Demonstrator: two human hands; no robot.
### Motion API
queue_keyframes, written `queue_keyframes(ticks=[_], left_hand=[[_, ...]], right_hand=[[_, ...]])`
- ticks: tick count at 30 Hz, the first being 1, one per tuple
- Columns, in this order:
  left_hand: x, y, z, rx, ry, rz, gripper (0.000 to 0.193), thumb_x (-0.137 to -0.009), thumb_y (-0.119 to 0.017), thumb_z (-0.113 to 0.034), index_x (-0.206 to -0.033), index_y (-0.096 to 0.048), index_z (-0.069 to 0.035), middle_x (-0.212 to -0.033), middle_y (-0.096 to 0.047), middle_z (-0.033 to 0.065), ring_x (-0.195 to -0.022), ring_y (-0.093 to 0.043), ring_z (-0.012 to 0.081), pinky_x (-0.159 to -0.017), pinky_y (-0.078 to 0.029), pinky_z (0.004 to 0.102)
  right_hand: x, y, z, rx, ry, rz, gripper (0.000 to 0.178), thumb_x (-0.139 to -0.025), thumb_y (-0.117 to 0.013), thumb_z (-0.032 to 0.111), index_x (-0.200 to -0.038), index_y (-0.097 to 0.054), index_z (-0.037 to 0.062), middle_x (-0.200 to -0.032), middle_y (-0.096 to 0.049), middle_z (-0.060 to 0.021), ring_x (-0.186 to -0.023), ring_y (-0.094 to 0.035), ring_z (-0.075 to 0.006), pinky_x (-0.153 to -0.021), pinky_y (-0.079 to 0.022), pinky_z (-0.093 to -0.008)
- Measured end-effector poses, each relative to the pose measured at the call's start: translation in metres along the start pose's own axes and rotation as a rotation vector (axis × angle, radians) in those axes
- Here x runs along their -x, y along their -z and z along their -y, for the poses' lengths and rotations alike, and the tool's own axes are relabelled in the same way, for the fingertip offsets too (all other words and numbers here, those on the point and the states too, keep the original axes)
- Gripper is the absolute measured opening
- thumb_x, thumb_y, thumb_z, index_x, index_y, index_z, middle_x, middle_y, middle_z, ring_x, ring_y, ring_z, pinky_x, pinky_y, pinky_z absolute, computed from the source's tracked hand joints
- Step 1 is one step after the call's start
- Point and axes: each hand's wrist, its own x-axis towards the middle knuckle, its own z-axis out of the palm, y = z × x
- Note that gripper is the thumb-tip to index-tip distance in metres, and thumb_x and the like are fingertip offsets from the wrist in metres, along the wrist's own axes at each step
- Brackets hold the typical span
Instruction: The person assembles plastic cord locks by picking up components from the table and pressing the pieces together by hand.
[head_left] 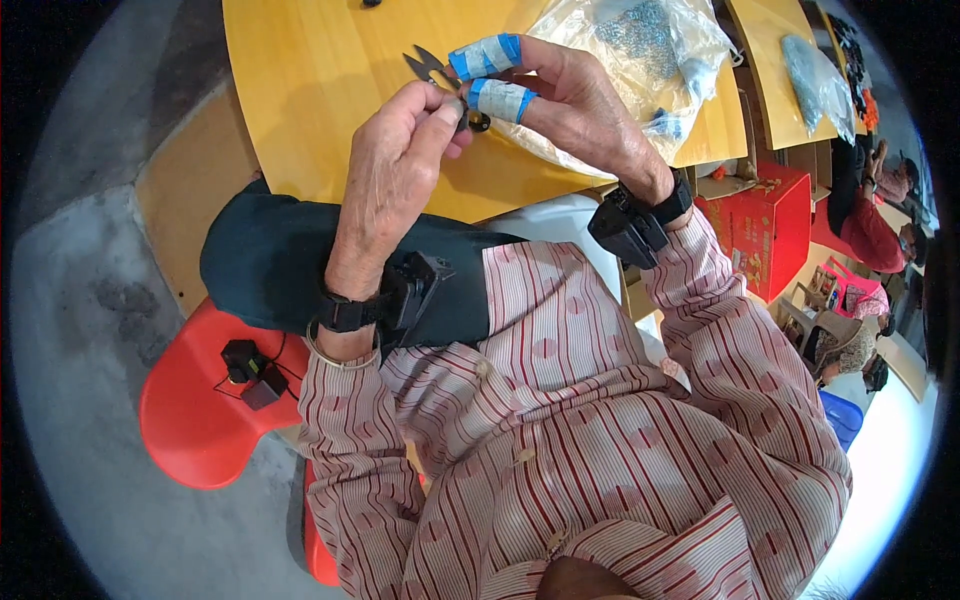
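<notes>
My left hand [398, 165] is closed in a pinch, its thumb and fingers on a small dark piece too hidden to name. Close against those fingertips is my right hand [580, 105], its thumb and index finger curved in toward the same spot. Blue and pale tape [500, 98] wraps both of those right-hand digits. What the right fingertips grip, if anything, cannot be made out. Just beyond the left fingers, a pair of dark thread snips [424, 62] shows its parted blades above the table; the handle is mostly covered by my hands. Black straps with devices circle both wrists.
The yellow table [310, 90] spans the far side. A clear plastic bag [640, 50] with small bluish pieces lies right of my hands; another bag [808, 80] rests farther right. A red box [770, 230] stands at right, a red stool [200, 400] at left. Other people sit far right.
</notes>
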Motion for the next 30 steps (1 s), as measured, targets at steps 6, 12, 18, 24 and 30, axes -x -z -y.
queue_keyframes(ticks=[6,12,18,24,30], left_hand=[[0.0,-0.001,0.001,-0.046,0.009,0.014,0.024,-0.092,-0.05,-0.022,-0.095,-0.056,0.001,-0.081,-0.059,0.0051,-0.075,-0.053,0.0108,-0.071,-0.043,0.0239],[-0.003,-0.001,0.006,0.001,-0.005,-0.022,0.02,-0.09,-0.053,-0.016,-0.093,-0.057,0.003,-0.077,-0.063,0.0061,-0.071,-0.058,0.0103,-0.065,-0.046,0.0234],[-0.004,-0.001,0.012,0.019,-0.031,-0.018,0.016,-0.09,-0.053,-0.012,-0.093,-0.056,0.003,-0.078,-0.062,0.0058,-0.072,-0.058,0.0101,-0.065,-0.046,0.0232],[-0.005,0.001,0.011,0.074,-0.041,0.007,0.014,-0.09,-0.052,-0.011,-0.094,-0.056,0.002,-0.08,-0.061,0.0047,-0.074,-0.058,0.0105,-0.067,-0.046,0.0235],[-0.004,0.002,0.008,0.222,-0.053,0.025,0.017,-0.092,-0.051,-0.015,-0.096,-0.057,0.0,-0.083,-0.06,0.0034,-0.076,-0.057,0.0105,-0.071,-0.045,0.024]], right_hand=[[-0.001,0.003,0.002,0.051,0.036,0.025,0.027,-0.086,-0.062,0.008,-0.111,-0.06,-0.0009,-0.091,-0.066,-0.0059,-0.083,-0.061,-0.0101,-0.073,-0.052,-0.0254],[-0.002,0.004,0.0,0.1,0.048,0.036,0.025,-0.085,-0.063,0.007,-0.11,-0.061,-0.0005,-0.093,-0.066,-0.0069,-0.088,-0.062,-0.0131,-0.08,-0.052,-0.0276],[-0.004,0.002,-0.004,0.003,0.04,0.049,0.024,-0.085,-0.064,0.009,-0.107,-0.062,0.0006,-0.094,-0.066,-0.0059,-0.087,-0.062,-0.0128,-0.079,-0.052,-0.0273],[-0.001,-0.002,0.002,-0.036,-0.028,-0.016,0.024,-0.084,-0.064,0.01,-0.107,-0.062,0.0014,-0.092,-0.065,-0.0046,-0.086,-0.061,-0.012,-0.079,-0.051,-0.027],[0.004,-0.005,0.008,-0.064,-0.013,-0.08,0.027,-0.084,-0.065,0.013,-0.108,-0.062,0.0019,-0.098,-0.064,-0.0057,-0.086,-0.062,-0.0135,-0.077,-0.051,-0.027]])
